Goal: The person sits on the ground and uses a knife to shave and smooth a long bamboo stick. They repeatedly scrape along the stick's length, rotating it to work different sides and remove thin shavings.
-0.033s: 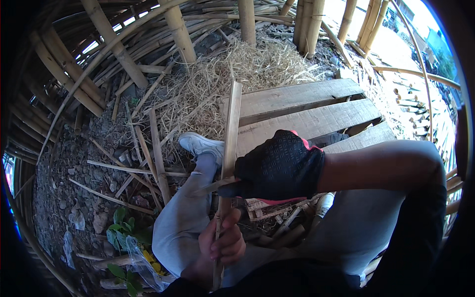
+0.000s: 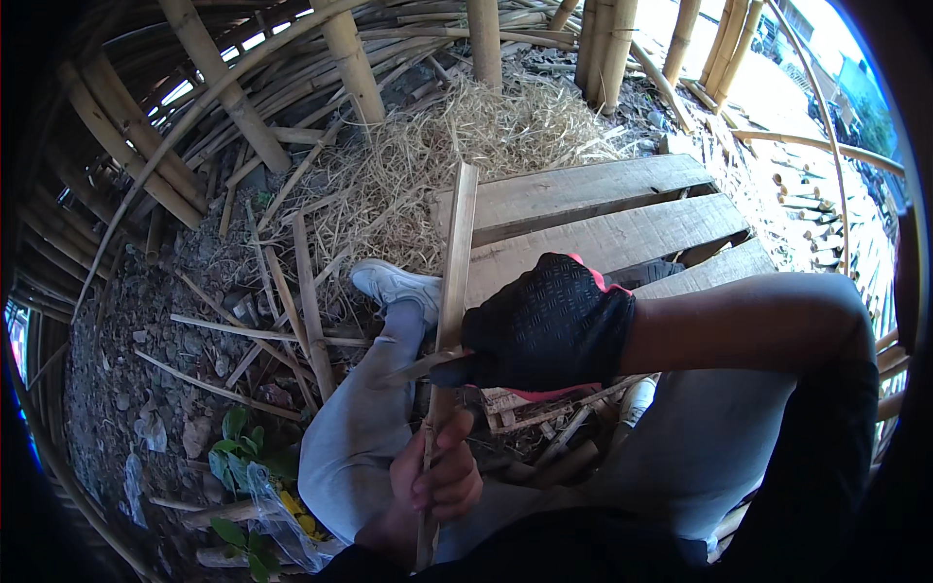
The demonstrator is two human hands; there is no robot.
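My bare left hand is closed around the lower part of a split bamboo strip, which stands upright in front of me with its far end over the slatted wooden platform. My right hand, in a black glove with pink trim, is closed just above the left hand, at the strip's right side. A knife blade sticks out to the left from under the gloved fingers and lies across the strip. The knife's handle is hidden inside the glove.
Pale bamboo shavings are heaped beyond the platform. Loose bamboo strips lie on stony ground at left, beside my shoe. A green plant and clear plastic are at lower left. Bamboo poles stand at the back.
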